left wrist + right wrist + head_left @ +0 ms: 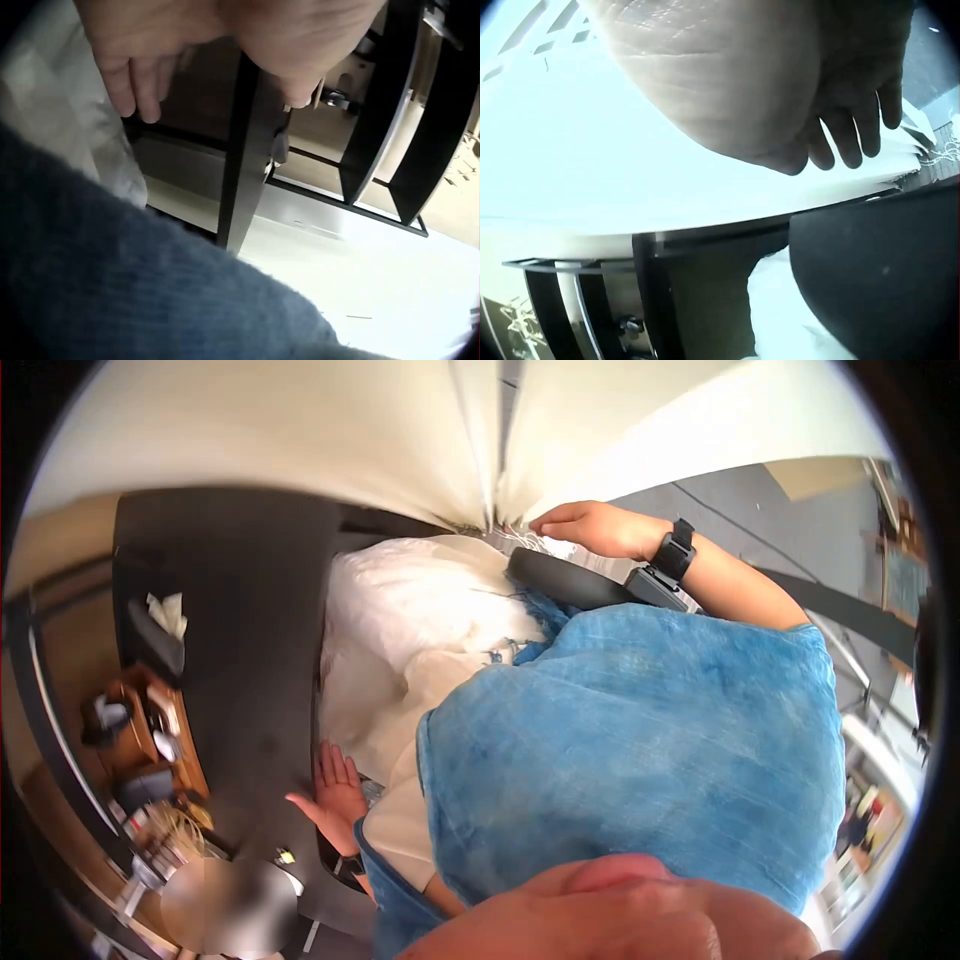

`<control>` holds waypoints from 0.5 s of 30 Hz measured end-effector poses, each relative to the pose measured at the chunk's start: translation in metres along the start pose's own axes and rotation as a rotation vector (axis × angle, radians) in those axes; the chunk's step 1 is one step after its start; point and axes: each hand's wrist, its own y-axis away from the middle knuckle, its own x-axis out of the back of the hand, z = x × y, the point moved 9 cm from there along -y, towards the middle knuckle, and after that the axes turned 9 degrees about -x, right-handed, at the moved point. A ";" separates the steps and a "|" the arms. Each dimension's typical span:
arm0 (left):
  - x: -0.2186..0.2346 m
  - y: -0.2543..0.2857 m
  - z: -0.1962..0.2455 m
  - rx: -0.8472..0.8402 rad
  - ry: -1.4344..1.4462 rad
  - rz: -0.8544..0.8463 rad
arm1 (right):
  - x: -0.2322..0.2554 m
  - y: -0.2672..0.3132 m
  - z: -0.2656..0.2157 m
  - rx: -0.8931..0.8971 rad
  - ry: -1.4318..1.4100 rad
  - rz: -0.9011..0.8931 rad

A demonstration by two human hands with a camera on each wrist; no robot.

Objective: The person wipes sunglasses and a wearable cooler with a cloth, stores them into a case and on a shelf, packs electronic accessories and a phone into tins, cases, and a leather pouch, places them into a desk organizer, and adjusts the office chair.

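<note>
My left hand (335, 795) is turned palm up beside the pale cloth over my lap (410, 600), its fingers spread and thumb stretched out. In the left wrist view the same hand (225, 34) hangs over a dark gap beside a black post (251, 142), with nothing in it. My right hand (600, 528) reaches out over the black armrest (570, 580), fingertips near some white cables (525, 540) at the foot of the pale panels (640, 430). Seen from the right wrist, that hand (780, 82) has extended fingers against a bright white surface (577, 165) and holds nothing.
Black shelves (386, 112) stand near my left side. Farther off are a brown wooden desk (165, 725) and a round table (230, 910), blurred in part. A dark floor (240, 630) runs between them and my seat.
</note>
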 end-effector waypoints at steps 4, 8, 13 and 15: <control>-0.013 -0.014 0.014 -0.029 0.046 0.187 | -0.003 -0.017 0.052 -0.039 -0.111 -0.117; -0.008 -0.018 0.018 -0.159 -0.020 0.185 | -0.001 -0.053 0.199 -0.213 0.010 0.045; 0.023 -0.027 0.018 -0.130 -0.005 0.038 | -0.112 -0.091 0.389 -0.248 0.796 -0.285; 0.020 -0.024 0.028 -0.158 -0.042 0.049 | -0.147 -0.081 0.426 -0.177 0.671 -0.292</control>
